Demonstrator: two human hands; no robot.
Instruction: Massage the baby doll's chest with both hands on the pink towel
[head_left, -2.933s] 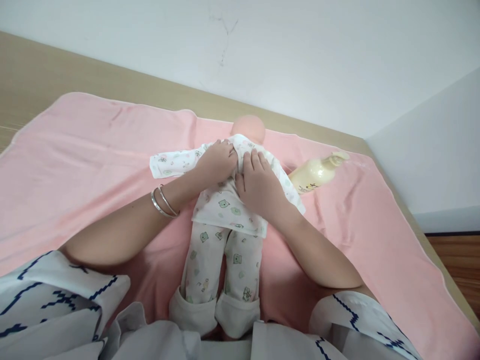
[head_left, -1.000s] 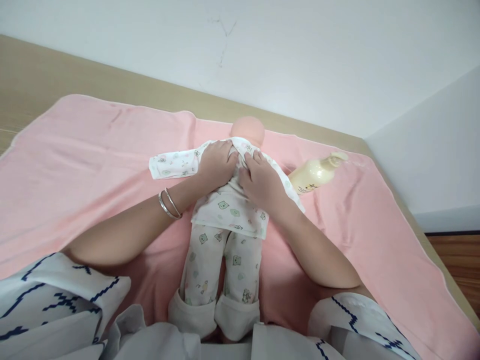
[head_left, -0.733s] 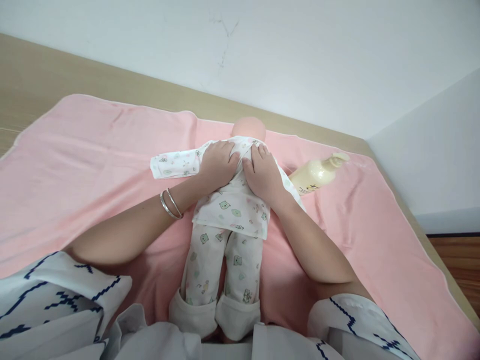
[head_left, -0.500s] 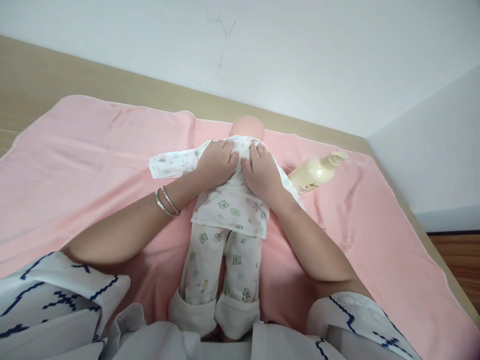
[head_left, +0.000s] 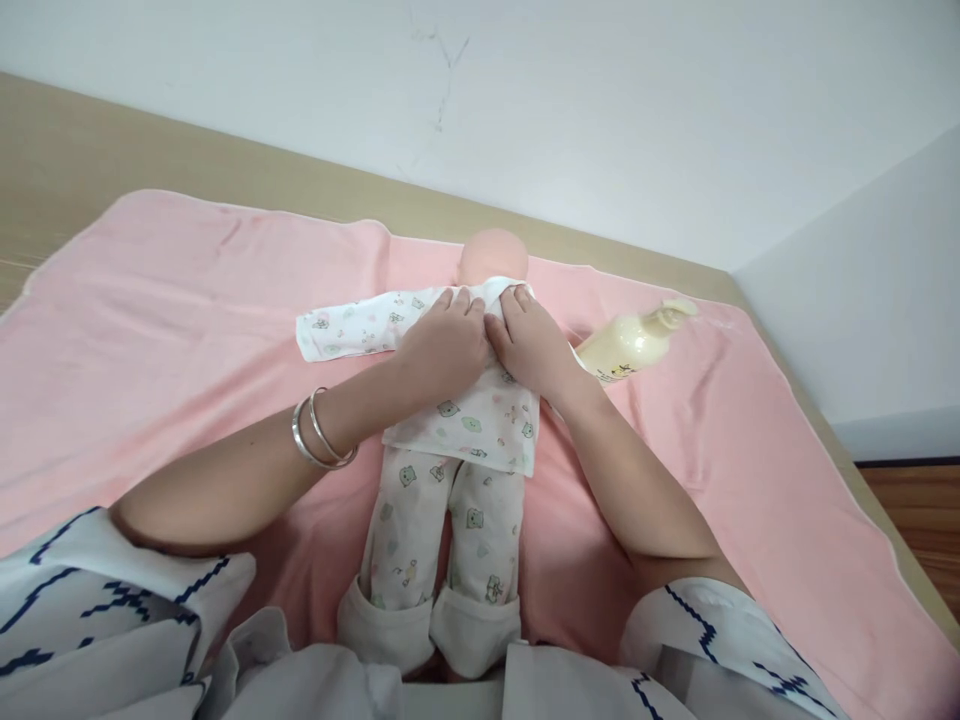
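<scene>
A baby doll (head_left: 493, 257) lies on its back or front, I cannot tell which, dressed in a white printed baby shirt (head_left: 465, 428) and matching trousers (head_left: 409, 535). My left hand (head_left: 448, 345) is on the upper part of the shirt, fingers bent down onto the cloth and gripping it; its thumb is hidden. Right beside it, near the collar, my right hand (head_left: 531, 338) rests on the shirt with fingers stretched forward and thumb apart. One shirt sleeve (head_left: 349, 327) extends to the left. The other sleeve is mostly hidden behind my right hand and forearm.
A pink blanket (head_left: 187, 330) is spread under the doll on a wood-coloured surface (head_left: 150, 135). A pale yellow pump bottle (head_left: 628, 345) lies on its side to the right of the doll. A white wall (head_left: 600, 120) rises behind.
My left hand has shifted right, up against my right hand, drawing the shirt's left side across. The left sleeve and shoulder cloth are smoother. My right hand has barely moved since half a second ago.
</scene>
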